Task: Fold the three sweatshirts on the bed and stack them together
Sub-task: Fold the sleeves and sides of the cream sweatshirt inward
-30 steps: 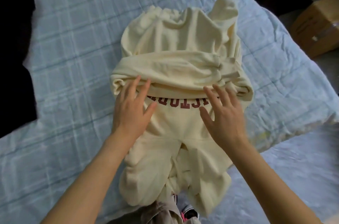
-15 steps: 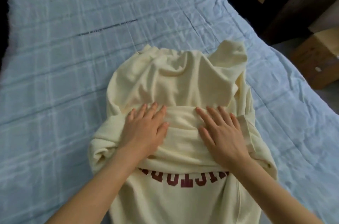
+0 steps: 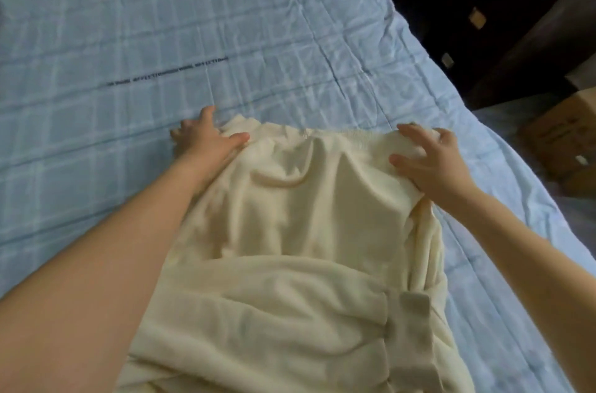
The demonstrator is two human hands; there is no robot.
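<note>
Subject item: one cream sweatshirt [image 3: 306, 247] is lying on the bed [image 3: 145, 22], in the near-centre of the view and running from the bottom edge up toward the middle of the mattress. It is sitting partly folded, with a thick band of cloth doubled across its near part and a ribbed cuff showing at the lower right. Its ribbed hem is forming the far edge. No other sweatshirt is showing in this view.

The left hand [image 3: 206, 144] is resting at the far-left corner of that hem. Its thumb is pressing down on the fabric and its fingers are bending over the edge onto the sheet. Whether they are closing round cloth cannot be told.

The right hand [image 3: 432, 163] is sitting on the far-right corner, fingers curling over a bunch of the hem and gripping it, thumb lying on top of the cloth.

The bed is wearing a light blue checked cover, creased, with a line of small dark print running across it beyond the hands.

To the right, off the bed, a brown cardboard box [image 3: 561, 141] is standing on the floor. Its contents are not showing.
</note>
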